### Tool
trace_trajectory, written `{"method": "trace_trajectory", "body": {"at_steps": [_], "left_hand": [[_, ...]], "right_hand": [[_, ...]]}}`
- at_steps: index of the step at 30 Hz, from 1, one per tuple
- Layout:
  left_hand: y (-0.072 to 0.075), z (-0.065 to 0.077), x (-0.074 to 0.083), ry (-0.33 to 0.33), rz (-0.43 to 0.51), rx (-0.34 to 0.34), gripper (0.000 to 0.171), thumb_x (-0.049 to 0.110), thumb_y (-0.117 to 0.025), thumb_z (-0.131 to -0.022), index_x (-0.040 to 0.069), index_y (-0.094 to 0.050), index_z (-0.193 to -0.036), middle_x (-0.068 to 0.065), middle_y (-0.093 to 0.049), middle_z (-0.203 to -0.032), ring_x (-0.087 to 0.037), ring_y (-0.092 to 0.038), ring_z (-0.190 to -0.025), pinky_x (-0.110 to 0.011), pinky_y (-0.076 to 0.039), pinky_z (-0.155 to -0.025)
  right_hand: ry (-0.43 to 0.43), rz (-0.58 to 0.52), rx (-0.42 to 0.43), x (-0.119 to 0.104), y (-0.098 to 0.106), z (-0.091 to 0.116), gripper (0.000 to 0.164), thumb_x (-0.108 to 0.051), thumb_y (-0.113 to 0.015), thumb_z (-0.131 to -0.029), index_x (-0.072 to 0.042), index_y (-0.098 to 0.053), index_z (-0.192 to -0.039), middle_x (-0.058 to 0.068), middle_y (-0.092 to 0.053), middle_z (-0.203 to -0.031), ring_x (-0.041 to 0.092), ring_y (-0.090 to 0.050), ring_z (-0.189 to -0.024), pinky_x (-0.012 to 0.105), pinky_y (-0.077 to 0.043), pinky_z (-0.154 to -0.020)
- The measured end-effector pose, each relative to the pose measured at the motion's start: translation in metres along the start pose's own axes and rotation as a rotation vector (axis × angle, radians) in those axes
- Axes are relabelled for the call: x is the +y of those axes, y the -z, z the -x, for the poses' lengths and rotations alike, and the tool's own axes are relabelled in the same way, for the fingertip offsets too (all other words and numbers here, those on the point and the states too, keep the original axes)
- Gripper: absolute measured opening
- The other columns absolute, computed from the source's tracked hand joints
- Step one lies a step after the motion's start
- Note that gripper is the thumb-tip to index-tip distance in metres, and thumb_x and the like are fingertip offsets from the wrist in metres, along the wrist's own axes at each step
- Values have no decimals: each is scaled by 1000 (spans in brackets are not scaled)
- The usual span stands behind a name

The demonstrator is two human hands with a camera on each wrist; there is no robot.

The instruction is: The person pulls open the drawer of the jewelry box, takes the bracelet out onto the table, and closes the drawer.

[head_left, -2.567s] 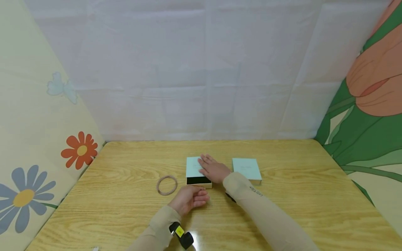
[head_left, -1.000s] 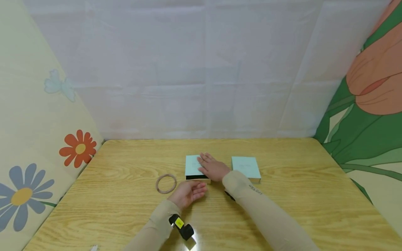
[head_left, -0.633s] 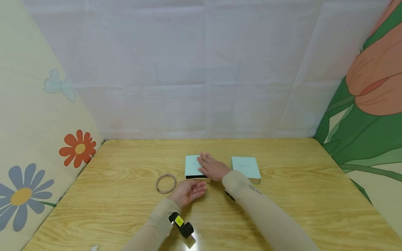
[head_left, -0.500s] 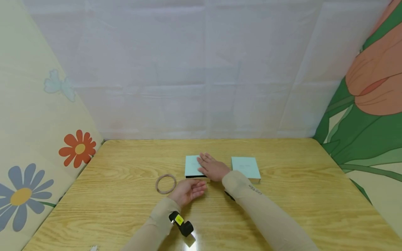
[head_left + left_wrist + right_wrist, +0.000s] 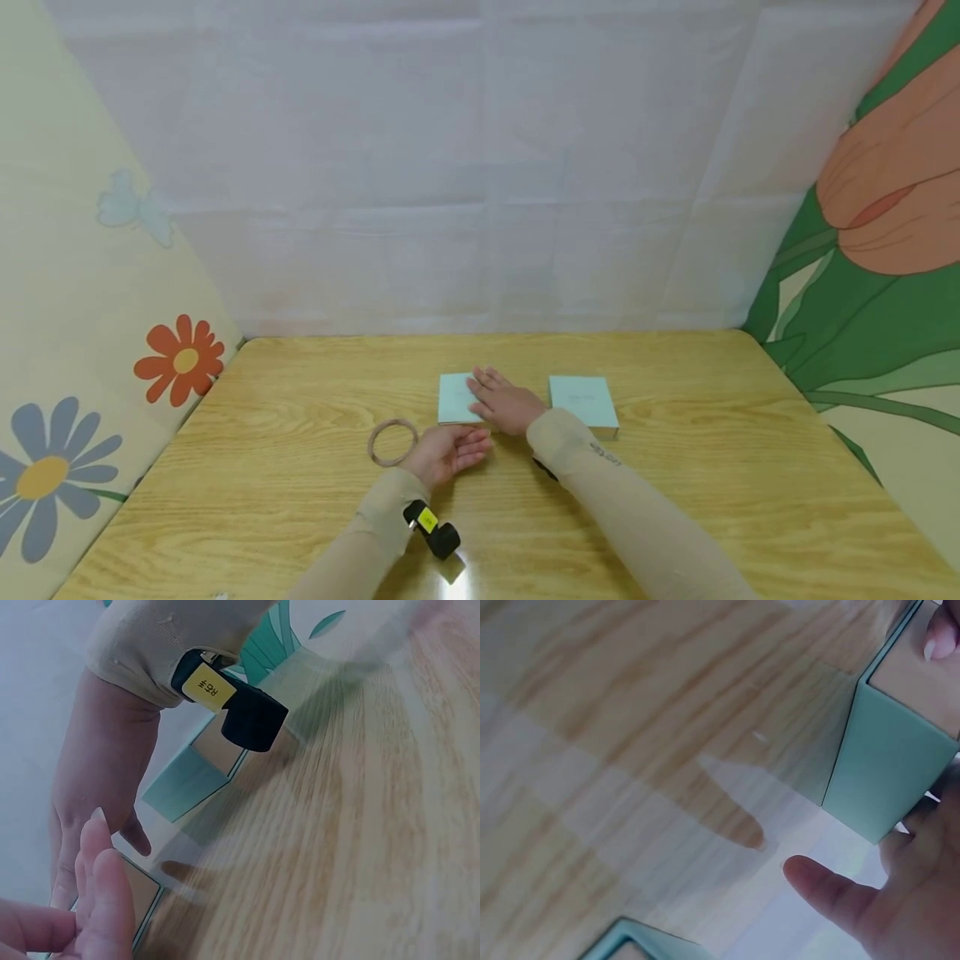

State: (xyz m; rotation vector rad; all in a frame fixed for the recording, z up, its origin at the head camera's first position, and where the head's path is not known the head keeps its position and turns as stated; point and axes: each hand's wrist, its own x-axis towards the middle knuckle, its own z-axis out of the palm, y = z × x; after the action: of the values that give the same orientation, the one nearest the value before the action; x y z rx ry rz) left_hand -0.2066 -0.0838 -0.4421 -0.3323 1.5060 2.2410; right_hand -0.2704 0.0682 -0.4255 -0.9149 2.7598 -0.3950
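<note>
A mint-green drawer box [image 5: 453,402] lies on the table, its pale drawer front [image 5: 911,679] level with the sleeve's edge in the right wrist view. My right hand [image 5: 507,407] rests on its top with fingers extended. At the near side, my left hand [image 5: 447,454] touches the drawer front, its fingers loosely bent and palm turned inward. Left fingers [image 5: 109,907] partly cover the box in the left wrist view. A second mint-green box [image 5: 583,402], also with a pale front, sits beside my right wrist. A pinkish-brown bangle [image 5: 371,447] lies left of my left hand.
The wood-grain table [image 5: 300,500] ends at a white cloth backdrop [image 5: 480,208]. Flower-printed panels [image 5: 60,250] flank both sides. A small pale object shows at the bottom edge. Wrist camera [image 5: 435,529] hangs under my left sleeve.
The drawer has slid away from me into its sleeve; the dark gap at the front has narrowed and closed. My left hand moved forward with it, while my right hand stayed on top.
</note>
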Motion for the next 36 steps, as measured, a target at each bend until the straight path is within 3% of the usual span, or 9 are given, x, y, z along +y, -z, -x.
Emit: {"method": "trace_trajectory", "body": {"at_steps": [13,20,25,30,36], "left_hand": [[1,0,2,3,-26,-24,19,2,-37,-102,-9,-52,-108,-6,-67,-80,-14,-67,-74,-27,-57,-74],[-2,5,4,0,-59,-50,19,4,-37,-103,-8,-51,-107,-6,-68,-80,-15,-68,-76,-28,-57,-75],[-9,11,4,-26,-130,-80,25,4,-37,-103,-14,-49,-116,-6,-68,-80,-15,-68,-75,-28,-57,-73],[-20,16,3,-111,-259,-91,32,8,-42,-103,-17,-50,-121,-5,-68,-81,-12,-68,-72,-26,-57,-67],[-37,16,4,-303,-417,-22,31,7,-45,-103,-18,-54,-119,-13,-69,-84,-11,-67,-70,-25,-55,-62]], "right_hand": [[0,14,4,-3,1,-1,54,-33,-39,-106,-5,-30,-152,11,-19,-160,29,-13,-147,42,-23,-115],[-24,52,10,-8,5,0,54,-34,-39,-106,-5,-33,-151,11,-21,-159,29,-16,-146,62,-30,-107],[-13,39,2,-7,8,0,53,-31,-42,-105,-2,-34,-150,14,-23,-159,31,-18,-146,62,-27,-108],[-11,-98,38,-4,20,9,49,-22,-48,-104,2,-40,-146,19,-31,-154,33,-28,-142,52,-27,-112],[-110,-343,210,-2,39,37,40,-18,-48,-103,2,-51,-138,18,-54,-138,35,-52,-124,50,-42,-102]]}}
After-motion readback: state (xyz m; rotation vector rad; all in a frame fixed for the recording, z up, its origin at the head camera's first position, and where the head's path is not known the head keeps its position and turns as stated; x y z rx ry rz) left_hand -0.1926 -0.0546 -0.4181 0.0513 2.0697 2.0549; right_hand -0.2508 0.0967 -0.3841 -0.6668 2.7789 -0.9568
